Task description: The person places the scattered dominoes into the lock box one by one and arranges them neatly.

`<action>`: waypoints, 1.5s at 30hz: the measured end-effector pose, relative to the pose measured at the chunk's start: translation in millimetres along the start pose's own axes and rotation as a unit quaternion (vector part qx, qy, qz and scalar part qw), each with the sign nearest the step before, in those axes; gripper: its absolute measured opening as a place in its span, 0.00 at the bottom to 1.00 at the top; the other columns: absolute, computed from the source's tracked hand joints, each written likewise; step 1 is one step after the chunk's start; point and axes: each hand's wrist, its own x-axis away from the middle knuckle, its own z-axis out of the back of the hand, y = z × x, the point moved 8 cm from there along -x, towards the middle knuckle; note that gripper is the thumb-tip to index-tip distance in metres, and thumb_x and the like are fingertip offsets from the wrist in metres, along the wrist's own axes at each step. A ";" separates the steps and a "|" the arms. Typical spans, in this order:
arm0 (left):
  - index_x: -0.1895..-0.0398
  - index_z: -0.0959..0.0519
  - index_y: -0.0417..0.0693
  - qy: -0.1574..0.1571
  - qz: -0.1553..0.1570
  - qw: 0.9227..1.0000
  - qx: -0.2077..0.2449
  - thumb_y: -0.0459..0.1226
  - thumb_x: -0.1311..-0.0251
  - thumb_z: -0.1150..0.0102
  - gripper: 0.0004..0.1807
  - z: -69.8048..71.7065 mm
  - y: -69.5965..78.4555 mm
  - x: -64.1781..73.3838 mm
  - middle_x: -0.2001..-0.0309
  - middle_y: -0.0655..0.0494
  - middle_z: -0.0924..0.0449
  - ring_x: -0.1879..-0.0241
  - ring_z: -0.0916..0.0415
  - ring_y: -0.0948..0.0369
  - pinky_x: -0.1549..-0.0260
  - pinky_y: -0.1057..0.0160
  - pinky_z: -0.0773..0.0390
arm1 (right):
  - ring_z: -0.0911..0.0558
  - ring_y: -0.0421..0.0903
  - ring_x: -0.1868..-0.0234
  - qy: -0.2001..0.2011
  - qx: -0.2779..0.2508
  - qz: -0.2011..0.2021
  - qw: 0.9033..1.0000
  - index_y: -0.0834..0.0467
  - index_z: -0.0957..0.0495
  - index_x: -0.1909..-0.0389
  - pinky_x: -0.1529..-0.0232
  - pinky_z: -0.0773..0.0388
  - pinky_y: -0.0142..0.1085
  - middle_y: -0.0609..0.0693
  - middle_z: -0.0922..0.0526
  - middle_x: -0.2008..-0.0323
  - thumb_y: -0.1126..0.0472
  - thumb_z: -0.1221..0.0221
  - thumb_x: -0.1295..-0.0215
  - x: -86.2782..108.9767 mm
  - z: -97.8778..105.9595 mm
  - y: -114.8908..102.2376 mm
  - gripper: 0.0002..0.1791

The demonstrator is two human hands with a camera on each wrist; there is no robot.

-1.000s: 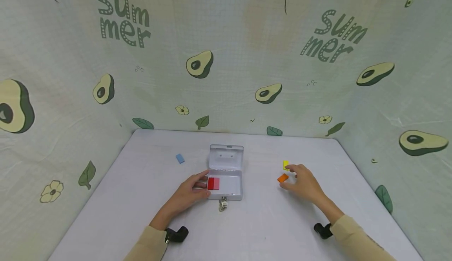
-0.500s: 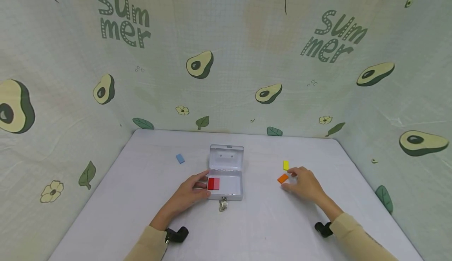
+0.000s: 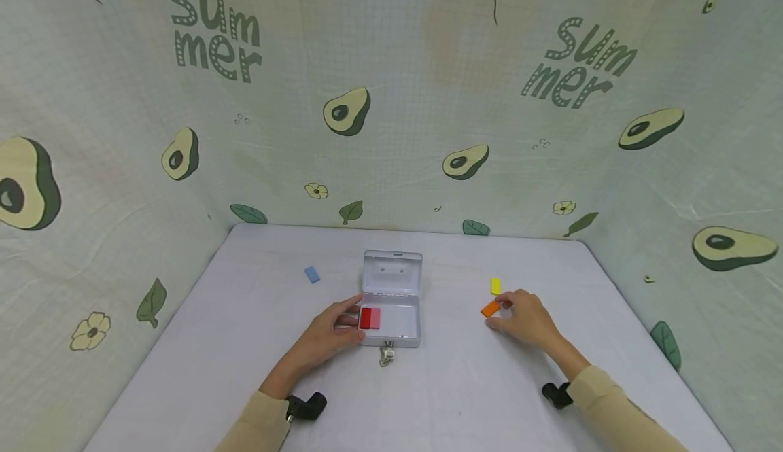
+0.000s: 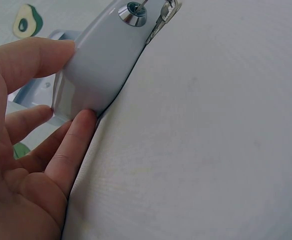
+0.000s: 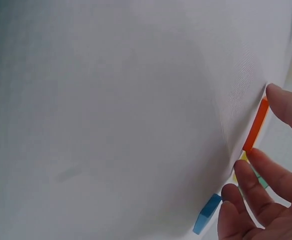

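Note:
A small white metal cash box (image 3: 404,319) stands open at mid-table, a red block (image 3: 365,318) and a pink block (image 3: 375,318) inside on the left. My left hand (image 3: 330,333) holds its left side, thumb at the front corner (image 4: 68,95). On the right, my right hand (image 3: 526,319) has thumb and index finger at opposite ends of an orange block (image 3: 489,309), pinching it lengthwise, as the right wrist view shows. A yellow block (image 3: 495,286) lies just behind. A blue block (image 5: 206,214) shows by the lower fingers in the right wrist view, hidden from the head view.
Another blue block (image 3: 312,274) lies back left of the box. Keys (image 3: 385,355) hang from the lock at the box's front. The raised lid (image 3: 391,272) leans back. A patterned cloth backdrop (image 3: 391,180) closes off the table's back and sides.
My right hand has drawn slightly forward, away from the yellow block, and its index finger has come onto the orange block's end. My left hand and the cash box have stayed put.

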 end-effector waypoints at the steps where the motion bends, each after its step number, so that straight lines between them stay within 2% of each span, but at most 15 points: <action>1: 0.19 0.33 0.61 0.000 0.000 1.000 -0.001 0.47 0.34 0.27 0.41 -0.1 0.0 -0.3 0.30 0.52 0.26 0.36 0.23 0.54 0.38 0.51 0.18 | 0.25 0.52 0.58 -0.001 0.000 -0.002 1.000 0.64 0.15 0.45 0.56 0.24 0.47 0.54 0.18 0.58 0.50 0.23 0.41 -0.3 0.0 -0.5 0.29; 6: 0.19 0.33 0.61 0.002 0.002 1.000 -0.007 0.47 0.34 0.27 0.41 -0.3 -0.1 -1.2 0.30 0.53 0.26 0.37 0.23 0.55 0.38 0.51 0.18 | 0.26 0.52 0.58 -0.004 -0.003 -0.007 1.000 0.64 0.15 0.46 0.57 0.26 0.45 0.54 0.18 0.58 0.51 0.23 0.41 -2.0 -0.1 -2.1 0.27; 14: 0.19 0.33 0.60 0.005 0.003 1.000 -0.011 0.47 0.34 0.27 0.41 -0.1 1.3 -0.9 0.30 0.51 0.26 0.36 0.23 0.53 0.38 0.48 0.18 | 0.26 0.51 0.60 -0.009 -0.008 0.007 1.000 0.66 0.15 0.45 0.58 0.26 0.45 0.54 0.19 0.59 0.53 0.23 0.41 -5.5 -2.7 -2.8 0.28; 24: 0.19 0.32 0.61 0.004 0.007 1.000 -0.002 0.46 0.34 0.27 0.41 0.4 1.9 -0.1 0.30 0.53 0.26 0.37 0.23 0.55 0.38 0.48 0.19 | 0.23 0.51 0.58 -0.008 -0.016 0.026 1.000 0.67 0.15 0.46 0.53 0.21 0.49 0.54 0.17 0.59 0.57 0.23 0.41 -7.7 -4.6 -6.6 0.25; 35: 0.19 0.32 0.61 0.001 0.005 1.000 -0.001 0.46 0.34 0.27 0.41 0.5 1.6 -0.2 0.30 0.52 0.26 0.37 0.24 0.54 0.39 0.50 0.18 | 0.21 0.53 0.56 -0.013 -0.028 0.033 0.999 0.68 0.16 0.46 0.48 0.20 0.54 0.56 0.16 0.57 0.60 0.25 0.41 -8.9 -4.9 -8.8 0.25; 45: 0.19 0.33 0.61 0.001 0.006 1.000 0.002 0.46 0.34 0.27 0.41 0.4 0.3 -0.3 0.30 0.52 0.26 0.36 0.24 0.54 0.39 0.50 0.18 | 0.20 0.54 0.54 -0.012 -0.043 0.040 0.998 0.66 0.15 0.46 0.47 0.19 0.53 0.55 0.15 0.56 0.61 0.24 0.42 -9.4 -4.8 -15.5 0.24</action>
